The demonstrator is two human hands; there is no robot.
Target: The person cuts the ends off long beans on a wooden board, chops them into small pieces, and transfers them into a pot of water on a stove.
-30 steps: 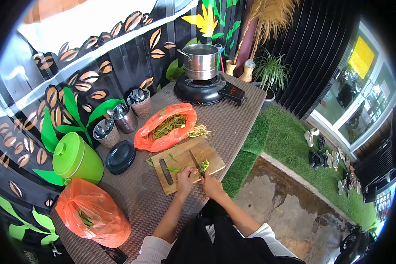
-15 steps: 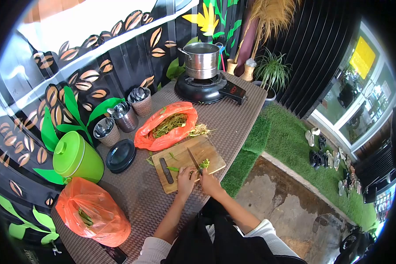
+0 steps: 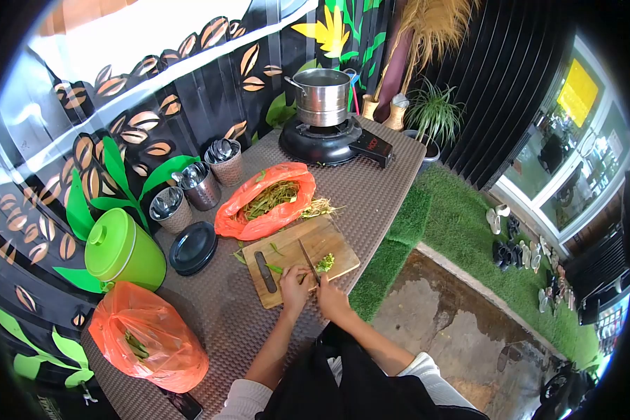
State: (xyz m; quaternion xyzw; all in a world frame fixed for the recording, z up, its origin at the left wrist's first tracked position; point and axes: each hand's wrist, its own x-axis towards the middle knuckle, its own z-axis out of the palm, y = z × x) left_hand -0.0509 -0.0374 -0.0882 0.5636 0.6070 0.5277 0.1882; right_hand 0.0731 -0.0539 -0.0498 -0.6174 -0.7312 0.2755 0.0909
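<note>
A wooden cutting board [image 3: 332,243] lies near the table's front edge. My right hand [image 3: 332,297] is closed round the handle of a knife [image 3: 306,253], whose blade points away over the board. Just left of the knife, my left hand [image 3: 295,285] presses green stems on the board with bent fingers. Chopped green pieces [image 3: 325,262] form a small pile right of the blade. A few loose leaves [image 3: 274,248] lie beside the board's handle slot. Behind the board, an open orange bag [image 3: 253,227] holds more green stems [image 3: 276,198].
A steel pot [image 3: 322,98] sits on a black portable stove [image 3: 318,145] at the back. Cutlery cups [image 3: 225,166], dark plates [image 3: 193,248] and a green lidded container [image 3: 122,250] stand along the wall. A tied orange bag [image 3: 150,339] is at the left.
My right hand and the knife have shifted slightly down, and the pile of chopped green pieces shows more fully beside the blade. The left hand has moved slightly left.
</note>
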